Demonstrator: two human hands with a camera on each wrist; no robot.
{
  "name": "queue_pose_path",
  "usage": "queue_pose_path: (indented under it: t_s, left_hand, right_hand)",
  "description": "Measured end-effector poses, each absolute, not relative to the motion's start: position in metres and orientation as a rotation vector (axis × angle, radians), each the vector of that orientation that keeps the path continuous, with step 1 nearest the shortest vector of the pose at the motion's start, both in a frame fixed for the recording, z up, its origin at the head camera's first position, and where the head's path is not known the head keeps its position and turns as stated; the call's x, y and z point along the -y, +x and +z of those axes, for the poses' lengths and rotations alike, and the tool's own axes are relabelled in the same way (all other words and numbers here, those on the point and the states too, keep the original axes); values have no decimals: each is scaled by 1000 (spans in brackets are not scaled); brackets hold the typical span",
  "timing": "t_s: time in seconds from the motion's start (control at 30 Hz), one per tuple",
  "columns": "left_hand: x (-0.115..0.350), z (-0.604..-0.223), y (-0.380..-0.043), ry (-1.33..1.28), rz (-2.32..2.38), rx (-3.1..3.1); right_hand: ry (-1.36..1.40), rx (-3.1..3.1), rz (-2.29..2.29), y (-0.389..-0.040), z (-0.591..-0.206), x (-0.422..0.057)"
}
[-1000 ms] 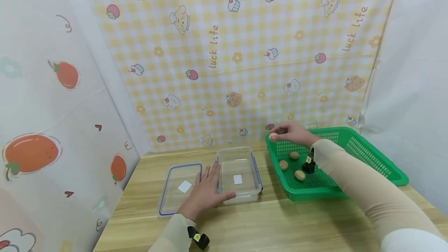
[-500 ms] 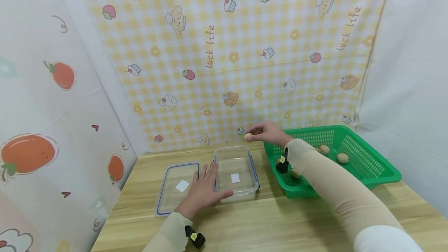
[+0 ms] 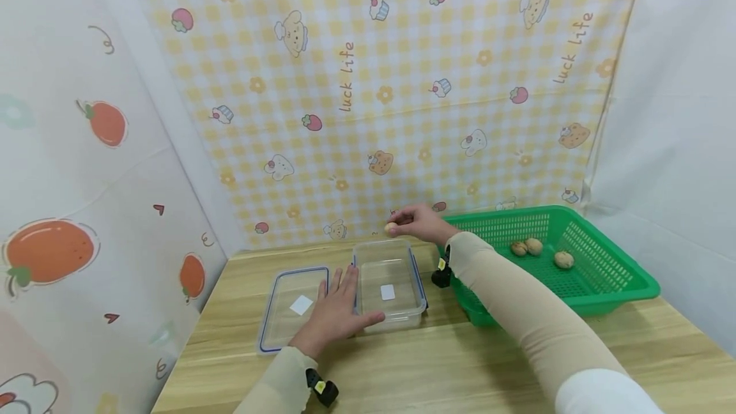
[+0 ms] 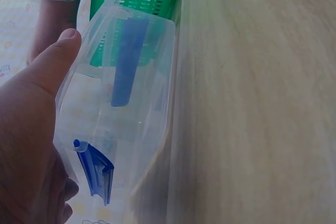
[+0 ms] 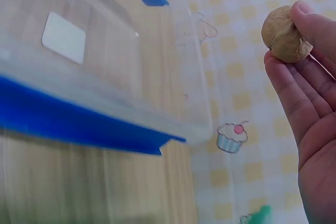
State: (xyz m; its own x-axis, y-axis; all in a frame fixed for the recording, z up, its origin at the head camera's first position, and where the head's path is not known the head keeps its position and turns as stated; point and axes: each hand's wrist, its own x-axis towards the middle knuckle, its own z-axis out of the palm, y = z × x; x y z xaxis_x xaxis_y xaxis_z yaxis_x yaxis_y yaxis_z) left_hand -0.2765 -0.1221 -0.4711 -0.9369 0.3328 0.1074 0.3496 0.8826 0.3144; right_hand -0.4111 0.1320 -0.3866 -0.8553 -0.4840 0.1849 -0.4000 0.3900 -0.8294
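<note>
My right hand pinches a walnut between thumb and fingertips, over the far end of a clear plastic box. In the right wrist view the walnut is held past the box's rim, apart from it. My left hand rests along the box's left side with its fingers spread and straight, thumb towards the near edge. The box has blue side clips and a white label on its floor. Several walnuts lie about a green basket on the right, such as one walnut.
A clear lid with a blue seal lies flat to the left of the box, partly under the left hand. The wooden table ends at a checked cloth behind. The right forearm crosses the basket's near left part.
My right hand has carried the walnut leftwards from above the basket's far left corner to the far end of the box. The left hand has stayed at the box.
</note>
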Motion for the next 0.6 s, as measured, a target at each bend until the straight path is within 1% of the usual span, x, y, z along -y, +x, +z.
queue_pose_path:
  t_s: [0.23, 0.6]
  left_hand:
    - [123, -470, -276, -563, -517, 2989]
    - [124, -473, -278, -547, -455, 3014]
  right_hand:
    - [-846, -2532, -1450, -411, -393, -110]
    - [-738, -2515, -1553, -420, -419, -83]
